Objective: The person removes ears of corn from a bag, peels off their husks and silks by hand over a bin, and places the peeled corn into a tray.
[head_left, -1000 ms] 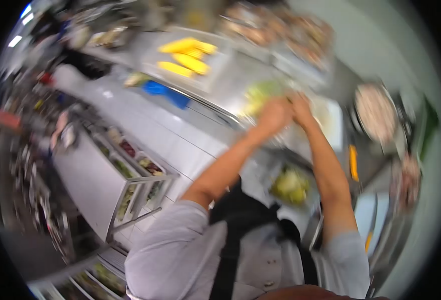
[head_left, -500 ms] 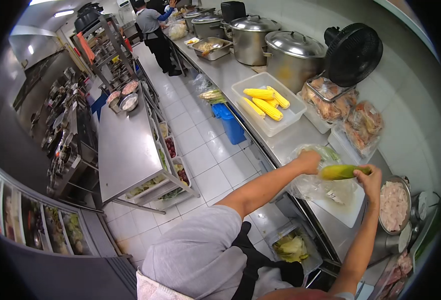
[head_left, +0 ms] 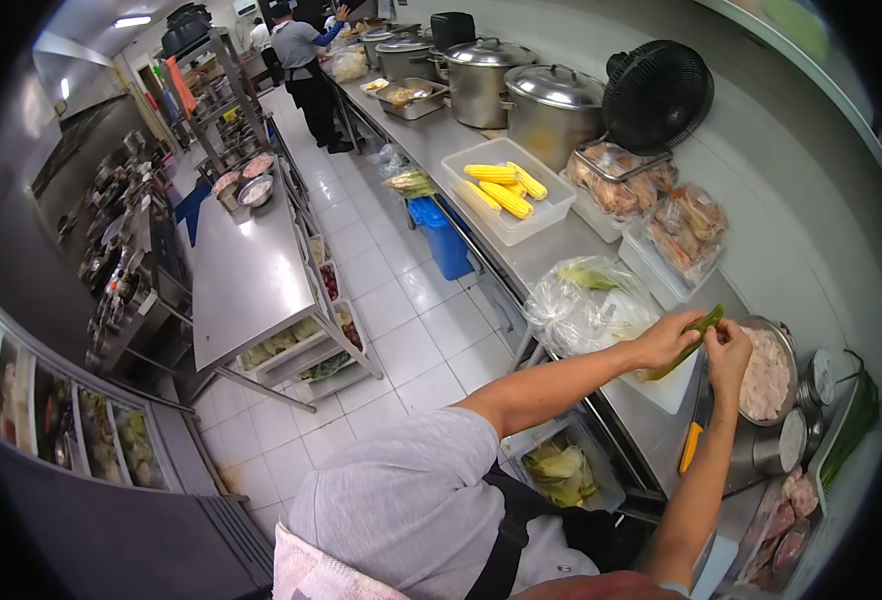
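An unhusked green ear of corn [head_left: 689, 346] is between my two hands above the white cutting board [head_left: 673, 388]. My left hand [head_left: 669, 338] is wrapped round its body, while my right hand [head_left: 729, 350] pinches the tip. Beside them lies a clear plastic bag [head_left: 571, 305] with another green ear inside. Several peeled yellow cobs [head_left: 506, 190] rest in a clear plastic tub [head_left: 533, 226] farther along the counter. A yellow-handled knife [head_left: 692, 447] lies close to my right forearm.
Right of my hands stands a bowl of pale meat [head_left: 764, 375]. Bagged meat [head_left: 689, 225], a black fan [head_left: 658, 97] and lidded pots [head_left: 557, 112] line the wall. A bin of husks [head_left: 561, 470] is below the counter. Another person [head_left: 303, 80] stands far off.
The green ear has come out from over the plastic bag, toward the right, and is now tilted upward. My left hand has left the bag and taken hold of the ear.
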`<state>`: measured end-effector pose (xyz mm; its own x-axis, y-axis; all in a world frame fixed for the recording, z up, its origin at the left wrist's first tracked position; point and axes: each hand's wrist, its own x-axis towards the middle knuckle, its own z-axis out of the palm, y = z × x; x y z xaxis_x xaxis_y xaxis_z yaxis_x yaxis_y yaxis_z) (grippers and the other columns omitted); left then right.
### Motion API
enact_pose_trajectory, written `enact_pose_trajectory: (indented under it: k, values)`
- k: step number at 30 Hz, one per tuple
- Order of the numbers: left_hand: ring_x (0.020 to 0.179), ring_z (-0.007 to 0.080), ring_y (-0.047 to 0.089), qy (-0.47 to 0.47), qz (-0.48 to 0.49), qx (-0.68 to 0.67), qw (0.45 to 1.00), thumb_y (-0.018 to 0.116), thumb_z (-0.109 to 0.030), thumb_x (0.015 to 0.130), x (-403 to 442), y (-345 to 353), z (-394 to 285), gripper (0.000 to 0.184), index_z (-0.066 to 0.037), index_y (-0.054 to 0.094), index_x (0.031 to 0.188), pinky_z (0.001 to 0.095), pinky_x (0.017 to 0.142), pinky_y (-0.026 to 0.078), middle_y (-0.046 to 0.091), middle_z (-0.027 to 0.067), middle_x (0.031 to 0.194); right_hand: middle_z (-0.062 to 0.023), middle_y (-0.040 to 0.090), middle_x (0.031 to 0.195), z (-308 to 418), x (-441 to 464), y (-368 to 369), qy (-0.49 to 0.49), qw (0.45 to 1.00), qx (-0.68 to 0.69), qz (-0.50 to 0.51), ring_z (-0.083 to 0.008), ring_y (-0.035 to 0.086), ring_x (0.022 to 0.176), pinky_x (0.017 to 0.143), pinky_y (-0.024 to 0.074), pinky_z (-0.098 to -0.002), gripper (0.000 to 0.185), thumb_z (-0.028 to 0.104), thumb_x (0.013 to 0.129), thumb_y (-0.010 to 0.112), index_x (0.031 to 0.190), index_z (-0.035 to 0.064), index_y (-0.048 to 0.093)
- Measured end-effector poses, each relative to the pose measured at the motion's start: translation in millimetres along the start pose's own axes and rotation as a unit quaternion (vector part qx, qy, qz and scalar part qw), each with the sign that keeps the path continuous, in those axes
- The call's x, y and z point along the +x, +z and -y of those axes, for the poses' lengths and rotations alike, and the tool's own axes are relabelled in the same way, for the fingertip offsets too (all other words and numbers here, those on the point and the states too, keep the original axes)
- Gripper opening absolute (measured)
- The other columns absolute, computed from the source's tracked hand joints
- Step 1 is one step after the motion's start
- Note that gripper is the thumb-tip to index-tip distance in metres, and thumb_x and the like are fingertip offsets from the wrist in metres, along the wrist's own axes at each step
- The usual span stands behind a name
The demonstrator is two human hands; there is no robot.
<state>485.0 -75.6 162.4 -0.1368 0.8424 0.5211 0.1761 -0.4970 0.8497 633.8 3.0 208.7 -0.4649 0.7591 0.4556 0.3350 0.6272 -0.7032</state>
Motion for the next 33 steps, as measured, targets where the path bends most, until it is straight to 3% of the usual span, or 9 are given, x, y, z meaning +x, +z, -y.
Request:
enact_pose_trajectory:
  k: [6, 11, 14, 18, 22, 26, 29, 30, 33]
  values:
    - [0.118, 0.0291, 0.06, 0.012, -0.021, -0.024, 0.999, 0.051, -0.005, 0.094, -22.5, 59.9, 83.8, 0.041, 0.001, 0.052, 0.135, 0.0382, 0.102, 0.046, 0.064, 0.019, 0.123, -0.0109, 0.068, 0.076, -38.7, -42.4, 9.9, 0.033, 0.998, 0.027, -0.04, -0.0165, 0.062, 0.069, 0.065, 0.0499, -0.033, 0.024, 0.018, 0.079, 0.073, 0.089, -0.0025, 0.07]
    - [0.114, 0.0306, 0.061, -0.018, -0.028, 0.011, 0.999, 0.048, -0.011, 0.098, -31.0, 63.6, 57.2, 0.033, 0.003, 0.056, 0.127, 0.0395, 0.101, 0.046, 0.064, 0.0205, 0.121, -0.019, 0.066, 0.071, -35.0, -46.5, 9.1, 0.125, 0.984, -0.105, -0.075, -0.0313, 0.065, 0.063, 0.06, 0.0488, -0.0415, 0.035, 0.035, 0.074, 0.07, 0.079, 0.0003, 0.069]
    - [0.104, 0.022, 0.063, -0.065, -0.038, -0.043, 0.996, 0.055, -0.006, 0.097, -34.5, 67.2, 52.6, 0.032, 0.002, 0.055, 0.127, 0.0334, 0.093, 0.049, 0.066, 0.0134, 0.109, -0.0132, 0.069, 0.067, -48.7, -47.6, 11.5, 0.137, 0.98, -0.081, -0.123, -0.0236, 0.067, 0.06, 0.06, 0.0524, -0.0349, 0.028, 0.029, 0.071, 0.073, 0.078, 0.002, 0.07]
    - [0.102, 0.021, 0.062, -0.084, -0.027, -0.085, 0.992, 0.053, -0.015, 0.101, -35.0, 65.8, 44.0, 0.035, 0.004, 0.051, 0.13, 0.0321, 0.092, 0.048, 0.066, 0.0122, 0.109, -0.0073, 0.069, 0.067, -66.8, -50.3, 11.2, 0.229, 0.942, 0.223, -0.103, -0.0118, 0.066, 0.061, 0.058, 0.0519, -0.0267, 0.017, 0.013, 0.077, 0.071, 0.079, -0.0033, 0.07]
    - [0.094, 0.0177, 0.061, -0.062, -0.082, -0.066, 0.992, 0.051, -0.032, 0.104, -21.2, 70.3, 47.0, 0.044, 0.003, 0.055, 0.13, 0.0323, 0.086, 0.049, 0.068, 0.0093, 0.102, -0.011, 0.071, 0.07, -66.2, -52.8, 17.6, 0.13, 0.984, 0.089, -0.085, -0.0155, 0.068, 0.064, 0.061, 0.053, -0.0318, 0.026, 0.023, 0.08, 0.071, 0.089, -0.0013, 0.073]
    - [0.08, 0.0152, 0.06, -0.14, -0.081, -0.032, 0.986, 0.049, -0.033, 0.105, -17.6, 72.3, 48.6, 0.042, 0.004, 0.066, 0.113, 0.032, 0.076, 0.05, 0.069, 0.0075, 0.088, -0.0097, 0.067, 0.064, -46.5, -65.6, 27.7, 0.147, 0.969, -0.032, -0.195, -0.0149, 0.064, 0.06, 0.059, 0.0501, -0.0325, 0.023, 0.021, 0.081, 0.072, 0.081, -0.0019, 0.07]
    - [0.075, 0.0128, 0.059, -0.144, -0.153, -0.106, 0.972, 0.047, -0.033, 0.106, -18.2, 91.4, 58.8, 0.044, 0.004, 0.07, 0.103, 0.0307, 0.071, 0.049, 0.069, 0.0064, 0.083, -0.0058, 0.066, 0.064, -106.2, -73.5, 57.4, 0.202, 0.894, 0.245, -0.317, -0.013, 0.06, 0.057, 0.056, 0.0481, -0.0316, 0.02, 0.015, 0.083, 0.069, 0.075, -0.0025, 0.066]
    - [0.075, 0.0122, 0.059, -0.148, -0.166, -0.142, 0.965, 0.046, -0.032, 0.107, -14.0, 95.6, 65.1, 0.044, 0.004, 0.071, 0.102, 0.03, 0.071, 0.049, 0.069, 0.0062, 0.083, -0.0055, 0.069, 0.082, -103.9, -75.7, 55.9, 0.236, 0.858, 0.35, -0.291, -0.0127, 0.063, 0.069, 0.066, 0.0516, -0.029, 0.015, 0.011, 0.092, 0.064, 0.081, 0.0001, 0.066]
    - [0.08, 0.0131, 0.061, -0.178, -0.139, -0.188, 0.956, 0.042, -0.028, 0.108, -7.6, 97.1, 66.4, 0.043, 0.005, 0.068, 0.109, 0.0283, 0.075, 0.05, 0.069, 0.0088, 0.094, -0.0059, 0.07, 0.087, -73.6, -74.8, 54.7, 0.192, 0.774, 0.51, -0.322, -0.0109, 0.063, 0.077, 0.071, 0.0507, -0.027, 0.015, 0.01, 0.094, 0.063, 0.083, 0.0006, 0.067]
